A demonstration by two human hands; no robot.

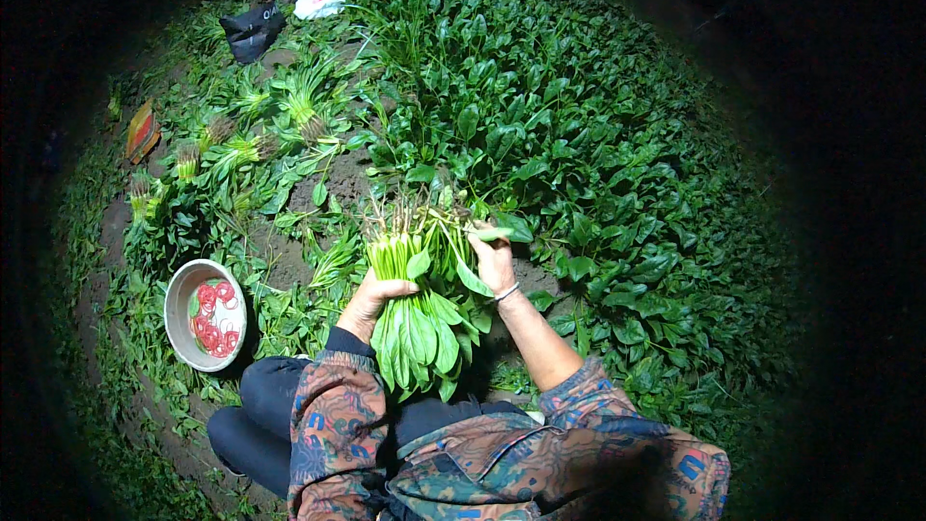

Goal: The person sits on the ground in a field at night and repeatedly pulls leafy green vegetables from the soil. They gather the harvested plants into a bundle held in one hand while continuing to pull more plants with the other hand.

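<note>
My left hand (370, 298) is wrapped round a thick bunch of leafy greens (414, 336) that look like spinach. Its thumb lies across the pale stems. The bunch is held roots up, with the leaves hanging towards my lap. Thin brown roots stick out along the top. On the right side of the bunch, my right hand (494, 260), with a band at the wrist, has its fingers curled on a loose green leafy plant (470, 276) near the root end. A single leaf (492, 234) lies across those fingers, and the fingertips are partly hidden.
A round bowl (172, 318) holding red rubber bands (210, 333) stands at left. Several bunches of greens (300, 105) lie on soil beyond it. A dense leafy bed (579, 159) fills the right. Farther off are a black bag (253, 32) and a white plastic bag (318, 3).
</note>
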